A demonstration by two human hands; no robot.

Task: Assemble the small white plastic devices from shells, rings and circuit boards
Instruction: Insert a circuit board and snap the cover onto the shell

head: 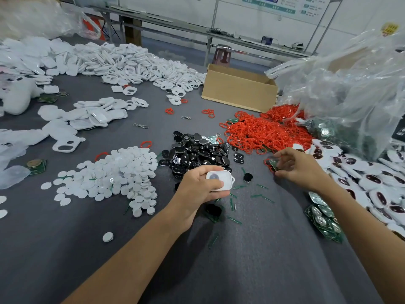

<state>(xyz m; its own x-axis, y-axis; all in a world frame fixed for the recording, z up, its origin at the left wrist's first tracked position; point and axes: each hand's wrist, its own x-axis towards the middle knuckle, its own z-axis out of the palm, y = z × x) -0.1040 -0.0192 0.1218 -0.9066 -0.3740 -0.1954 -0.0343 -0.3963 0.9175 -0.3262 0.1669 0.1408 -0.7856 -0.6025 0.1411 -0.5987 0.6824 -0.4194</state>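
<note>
Left hand [200, 188] grips white shell [220, 179] over grey table [263, 249]. Right hand [302, 170] pinches circuit board [274, 164] plus red ring [266, 161] near ring heap [263, 130]. I fear ring snagging, board slipping from pinch into scraps [260, 196].

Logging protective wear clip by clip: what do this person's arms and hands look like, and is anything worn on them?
The left forearm and right forearm are bare up to the frame edge, and no sleeve comes into view. The left hand and right hand have no gloves or finger cots. No watch, bracelet, wrist strap, ring or tape shows on them.
</note>
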